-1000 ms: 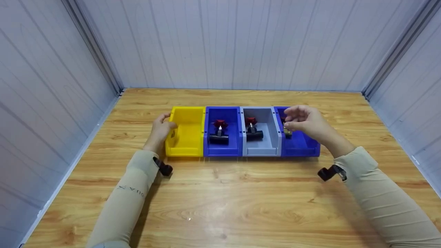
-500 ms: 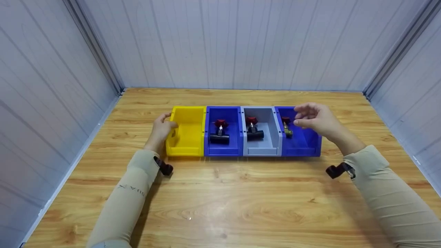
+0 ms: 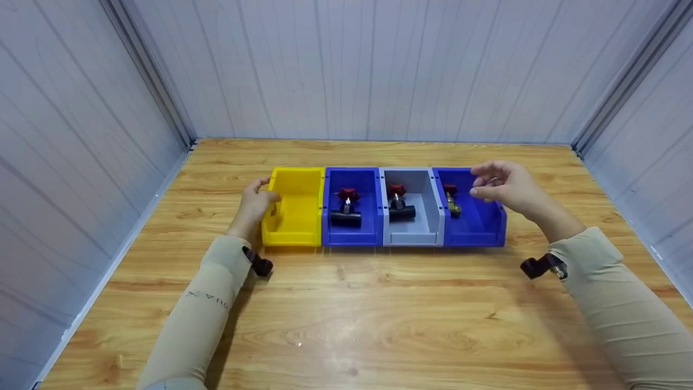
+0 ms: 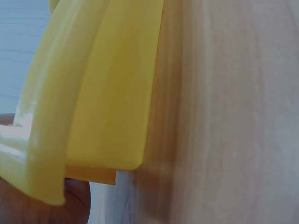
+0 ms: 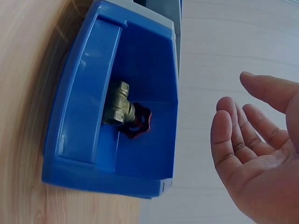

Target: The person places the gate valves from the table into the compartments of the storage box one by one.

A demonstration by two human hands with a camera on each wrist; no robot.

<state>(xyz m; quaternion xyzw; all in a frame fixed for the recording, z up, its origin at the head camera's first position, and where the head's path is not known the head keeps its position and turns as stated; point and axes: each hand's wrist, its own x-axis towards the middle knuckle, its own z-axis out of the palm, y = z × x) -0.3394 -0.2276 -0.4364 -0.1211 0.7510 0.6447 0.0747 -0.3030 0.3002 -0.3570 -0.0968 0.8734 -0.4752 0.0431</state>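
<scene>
My left hand (image 3: 253, 207) holds the left wall of the yellow bin (image 3: 295, 238), thumb over the inside and fingers outside. In the left wrist view the yellow bin (image 4: 110, 93) hides most of the hand. My right hand (image 3: 506, 187) hovers over the right edge of the rightmost blue bin (image 3: 476, 238), fingers loosely bent with nothing between them. That bin holds a brass gate valve (image 5: 119, 105) with a red handwheel (image 5: 139, 122), lying on its side. Black tee-shaped valves with red handles lie in the other blue bin (image 3: 346, 218) and in the grey bin (image 3: 401, 212).
The bins stand side by side in one row on the wooden table (image 3: 379, 314). White panel walls (image 3: 346, 70) enclose the table at the back and both sides. Each wrist carries a small black camera (image 3: 536, 267).
My right hand has moved right, away from the brass valve, which now shows in full in the rightmost blue bin. My left hand stays on the yellow bin.
</scene>
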